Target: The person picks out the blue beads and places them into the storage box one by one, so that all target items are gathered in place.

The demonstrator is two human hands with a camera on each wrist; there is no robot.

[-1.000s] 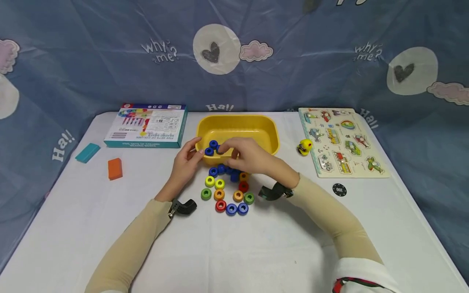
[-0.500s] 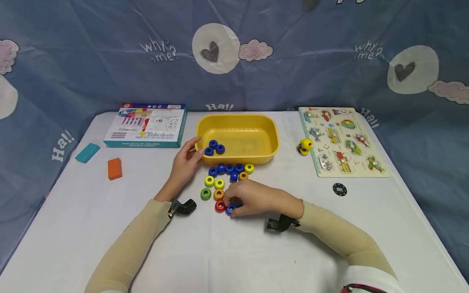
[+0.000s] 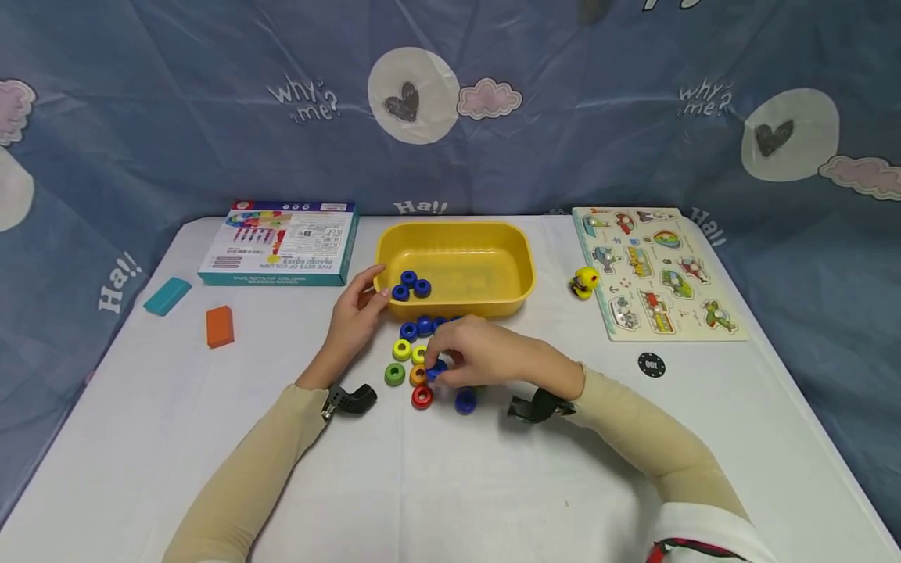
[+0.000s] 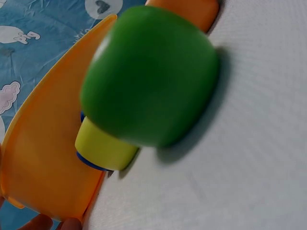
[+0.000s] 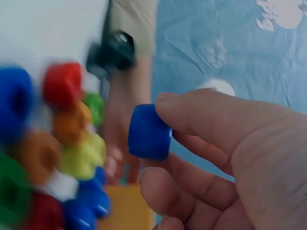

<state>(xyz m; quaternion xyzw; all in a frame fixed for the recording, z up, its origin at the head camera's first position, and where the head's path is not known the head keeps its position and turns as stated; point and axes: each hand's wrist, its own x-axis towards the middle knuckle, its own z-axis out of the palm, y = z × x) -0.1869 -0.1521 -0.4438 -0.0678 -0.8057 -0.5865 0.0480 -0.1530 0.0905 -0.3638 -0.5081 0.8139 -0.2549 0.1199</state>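
Note:
A blue bead (image 5: 149, 132) is pinched between the thumb and fingers of my right hand (image 3: 486, 352), lifted over the loose beads in front of the yellow tray (image 3: 464, 308). With my left hand (image 3: 357, 317) I hold the tray's near left corner, thumb at the rim. Three blue beads (image 3: 421, 288) lie inside the tray at that corner. On the table below are a green bead (image 3: 395, 374), a red bead (image 3: 421, 397), a yellow bead (image 3: 402, 349), an orange bead (image 3: 418, 375) and another blue bead (image 3: 465, 402). My right hand hides some of the others.
A flat box (image 3: 281, 244) lies at the back left, with a teal block (image 3: 167, 296) and an orange block (image 3: 220, 326) near it. On the right are a picture puzzle board (image 3: 655, 274), a yellow toy duck (image 3: 583, 282) and a black round chip (image 3: 651, 364).
My right hand has left the tray, gone down to the front blue beads, picked one up and risen back toward the tray. A third blue bead shows in the tray. My left hand stays put.

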